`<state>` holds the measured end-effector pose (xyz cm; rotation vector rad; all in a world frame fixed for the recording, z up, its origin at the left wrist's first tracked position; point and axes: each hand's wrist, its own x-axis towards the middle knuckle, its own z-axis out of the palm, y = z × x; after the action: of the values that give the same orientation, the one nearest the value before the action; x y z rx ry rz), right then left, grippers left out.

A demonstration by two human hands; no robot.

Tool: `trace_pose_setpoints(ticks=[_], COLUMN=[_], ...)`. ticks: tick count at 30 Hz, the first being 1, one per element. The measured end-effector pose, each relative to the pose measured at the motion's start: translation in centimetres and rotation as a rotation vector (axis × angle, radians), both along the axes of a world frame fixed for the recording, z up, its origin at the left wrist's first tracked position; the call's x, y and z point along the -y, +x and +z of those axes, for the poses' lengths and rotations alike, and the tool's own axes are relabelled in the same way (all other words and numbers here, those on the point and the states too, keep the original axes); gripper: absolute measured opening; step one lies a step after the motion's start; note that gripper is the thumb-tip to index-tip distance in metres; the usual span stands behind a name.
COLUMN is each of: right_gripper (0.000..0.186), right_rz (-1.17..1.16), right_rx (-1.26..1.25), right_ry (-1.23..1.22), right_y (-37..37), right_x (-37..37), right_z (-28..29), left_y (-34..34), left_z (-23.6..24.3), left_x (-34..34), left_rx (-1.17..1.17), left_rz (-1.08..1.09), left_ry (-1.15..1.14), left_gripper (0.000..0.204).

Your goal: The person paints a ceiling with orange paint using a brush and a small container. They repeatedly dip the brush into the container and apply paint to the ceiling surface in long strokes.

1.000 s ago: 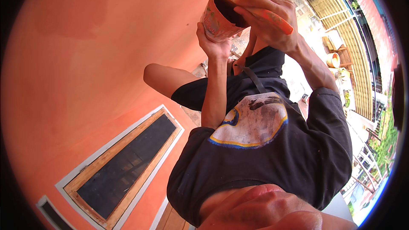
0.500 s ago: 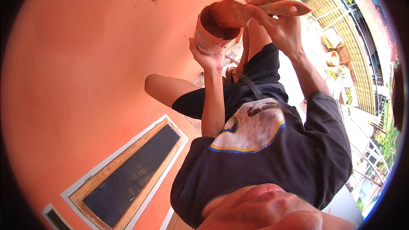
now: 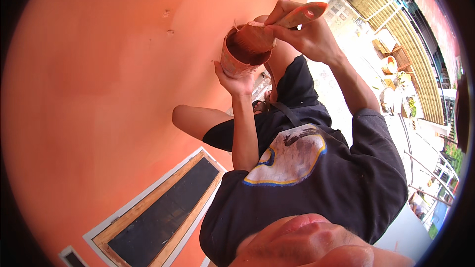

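My left hand point(image 3: 236, 83) is wrapped round the lower side of a paint-smeared cup point(image 3: 228, 65), holding it tilted in front of the orange wall. Dark reddish-orange paint coats the inside. In my right hand point(image 3: 311, 39) a wide paintbrush point(image 3: 303, 16) is pinched near the base of its handle, the handle pointing up and to the right. The brush's bristles, thick with orange paint, lie over the cup's right rim and reach into its mouth. How deep their tips go is hard to make out.
The orange wall point(image 3: 109, 79) fills the left side, with small pitted marks high up. Low on it is a wood-framed window point(image 3: 163, 212) with dark glass. My bent knee point(image 3: 185, 118) is close to the wall. At the right are a slatted fence point(image 3: 420, 64) and an orange pot point(image 3: 389, 65).
The brush and my right hand have moved left and lower, so the bristles sit further into the cup. My left hand with the cup has shifted slightly left and down in view.
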<state>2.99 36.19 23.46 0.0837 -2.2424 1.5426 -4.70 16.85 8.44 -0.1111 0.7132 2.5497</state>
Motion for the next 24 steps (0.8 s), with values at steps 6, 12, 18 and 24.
trace_pose_setpoints(ticks=[6, 12, 18, 24], right_gripper=[0.016, 0.020, 0.019, 0.015], right_rz=[0.042, -0.001, -0.021, 0.166], right_rx=[0.128, 0.177, 0.050, -0.026], right_ry=[-0.207, -0.543, -0.851, -1.291], right_y=[-1.9, -1.7, -1.7, -2.5], right_x=[2.0, 0.7, -1.7, -2.2], right_z=[-1.9, -3.4, -4.1, -7.3], left_y=[0.9, 0.7, -0.2, -1.4], left_z=[1.5, 1.5, -0.5, -0.3], left_x=[-0.9, -0.4, -0.4, -0.8], left_rx=[0.083, 0.037, 0.141, 0.031], left_rz=[0.001, -0.045, 0.025, -0.149], left_ry=[-0.088, -0.069, 0.011, 0.125], left_gripper=[0.068, 0.067, 0.066, 0.069])
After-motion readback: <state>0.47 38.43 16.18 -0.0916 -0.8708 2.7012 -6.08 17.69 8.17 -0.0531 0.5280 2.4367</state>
